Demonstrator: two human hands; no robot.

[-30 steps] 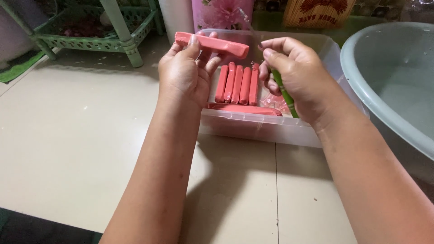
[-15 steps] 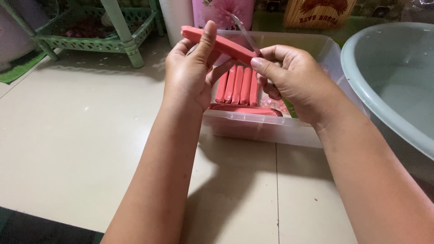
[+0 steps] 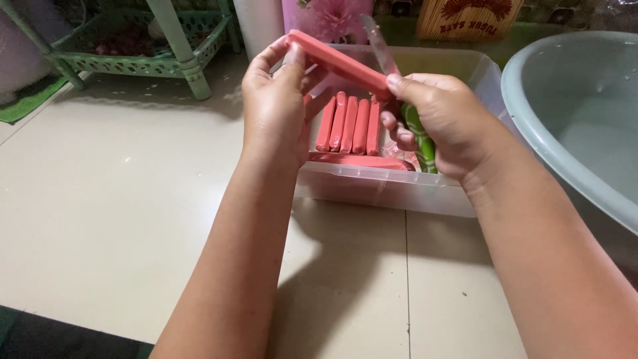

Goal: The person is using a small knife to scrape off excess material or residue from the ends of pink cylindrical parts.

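My left hand (image 3: 279, 110) holds one end of a long red stick (image 3: 339, 63), a sausage-like bar, above a clear plastic tub (image 3: 385, 189). My right hand (image 3: 442, 119) grips a knife with a green handle (image 3: 420, 136); its blade (image 3: 375, 40) points up past the far end of the bar, and the thumb presses on the bar. Inside the tub several more red sticks (image 3: 349, 125) lie side by side, with another one crosswise in front of them.
A large grey-green basin (image 3: 585, 119) stands at the right. A green plastic rack (image 3: 153, 46) sits at the back left, on the beige tiled floor (image 3: 119, 219). A pink flowered container and a brown package stand behind the tub.
Both hands have lifted the red stick higher and tilted it. The right hand turned the knife so that its blade now points up at the stick's end.
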